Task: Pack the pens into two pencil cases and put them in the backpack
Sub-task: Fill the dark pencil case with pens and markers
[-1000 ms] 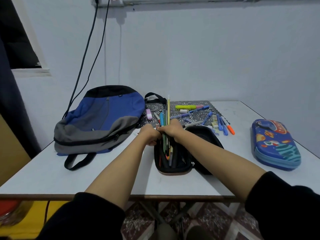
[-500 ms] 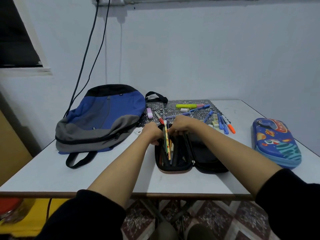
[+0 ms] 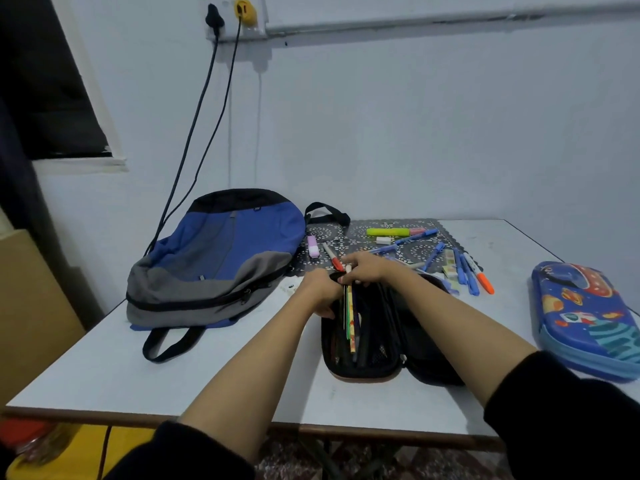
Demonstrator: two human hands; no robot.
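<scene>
A black pencil case lies open in the middle of the white table, with several pens and pencils lying lengthwise inside. My left hand grips the case's far left rim. My right hand holds the top ends of the pens at the case's far end. Loose pens and markers lie scattered on a patterned mat behind the case. A blue cartoon pencil case sits closed at the right. A blue and grey backpack lies flat at the left.
Two cables hang from a wall socket down behind the backpack. A pink eraser and a red-capped marker lie on the mat near my hands. The wall stands right behind the table. A yellow object sits below the table's left front.
The bundle of pens that stood tilted out of the case a second ago now lies down inside it. My right hand has moved slightly toward the far end of the case.
</scene>
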